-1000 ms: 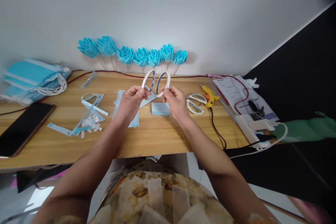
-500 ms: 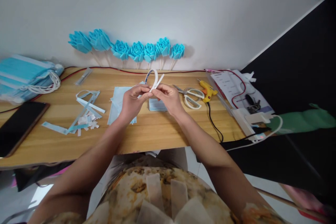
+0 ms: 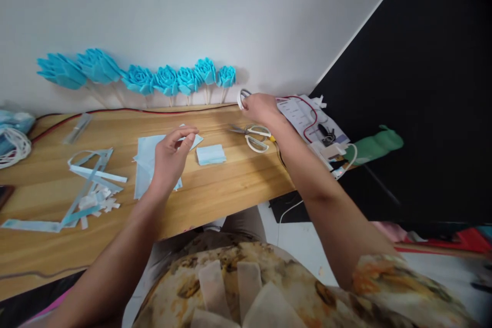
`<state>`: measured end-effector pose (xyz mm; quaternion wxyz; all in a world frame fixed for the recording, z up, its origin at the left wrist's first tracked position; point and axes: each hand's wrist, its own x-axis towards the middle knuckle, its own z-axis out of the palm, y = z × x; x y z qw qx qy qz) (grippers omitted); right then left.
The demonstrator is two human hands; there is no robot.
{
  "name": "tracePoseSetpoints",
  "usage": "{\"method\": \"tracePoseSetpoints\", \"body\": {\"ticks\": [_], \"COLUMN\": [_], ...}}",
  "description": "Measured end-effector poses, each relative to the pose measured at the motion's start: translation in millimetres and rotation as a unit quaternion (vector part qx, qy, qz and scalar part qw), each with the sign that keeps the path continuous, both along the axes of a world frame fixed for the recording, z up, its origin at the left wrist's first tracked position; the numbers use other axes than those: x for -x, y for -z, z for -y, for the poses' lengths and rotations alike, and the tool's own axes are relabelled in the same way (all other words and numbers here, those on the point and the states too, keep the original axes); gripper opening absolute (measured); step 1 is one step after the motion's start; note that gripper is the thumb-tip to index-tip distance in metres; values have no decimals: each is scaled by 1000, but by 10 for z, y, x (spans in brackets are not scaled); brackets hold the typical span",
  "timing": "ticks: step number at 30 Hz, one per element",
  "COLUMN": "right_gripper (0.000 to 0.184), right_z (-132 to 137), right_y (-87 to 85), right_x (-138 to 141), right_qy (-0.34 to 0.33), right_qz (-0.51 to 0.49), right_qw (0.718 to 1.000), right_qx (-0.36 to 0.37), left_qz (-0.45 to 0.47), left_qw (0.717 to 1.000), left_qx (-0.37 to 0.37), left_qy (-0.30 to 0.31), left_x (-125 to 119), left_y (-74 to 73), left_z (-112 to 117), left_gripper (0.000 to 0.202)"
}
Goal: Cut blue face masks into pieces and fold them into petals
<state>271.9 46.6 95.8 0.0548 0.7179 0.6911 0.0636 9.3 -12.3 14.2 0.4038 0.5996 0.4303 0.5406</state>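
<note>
In the head view, my right hand [image 3: 260, 108] is closed on a white tape roll [image 3: 240, 98], which shows as a ring by the wall. My left hand [image 3: 171, 156] hovers over light-blue mask-fabric sheets [image 3: 144, 164], its fingers loosely curved with a gap to the thumb; I see nothing in it. Between the hands lies a small stack of cut blue fabric pieces [image 3: 211, 155]. White-handled scissors [image 3: 257, 144] rest below my right forearm. The yellow glue gun [image 3: 272, 139] is almost wholly hidden behind that arm.
Several blue fabric roses [image 3: 166, 79] on sticks lean on the wall. Cut strips and scraps [image 3: 96, 197] lie left, near a clear plastic sleeve [image 3: 78, 129]. Papers [image 3: 303, 115], a power strip [image 3: 326, 154] and a green bottle-shaped object [image 3: 378, 144] are right.
My hands have parted. The right hand has carried the tape roll away to the right and back, toward the wall; the left has moved left and let go of it. The view has swung right.
</note>
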Motion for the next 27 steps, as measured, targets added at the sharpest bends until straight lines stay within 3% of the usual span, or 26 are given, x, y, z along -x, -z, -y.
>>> {"method": "tracePoseSetpoints", "body": {"ticks": [3,10,15,21,23,25,27], "right_gripper": [36,37,40,34,31,27,26], "right_z": [-185,-369,-435,-273,-172,-38,125], "right_y": [130,459,419,299,280,261,236], "right_x": [-71,115,51,-186,-232,-216,-126], "right_qy": [10,-16,17,33,19,-16,-70], "right_qz": [63,49,30,-1,-36,-132,-293], "right_qw": [996,993,994,998,999,990,951], "right_qx": [70,104,100,56,12,-46,-68], "left_qz": [-6,14,27,39,38,38,38], "left_qw": [1000,999,999,999,999,999,999], "left_qx": [6,4,8,-4,-6,-4,-1], "left_qy": [17,35,20,18,24,32,39], "left_x": [0,1,13,23,17,6,-8], "left_y": [-49,-20,-3,-57,-65,-72,-83], "left_z": [24,-25,-57,-26,-6,13,32], "left_gripper": [21,20,16,14,14,15,15]}}
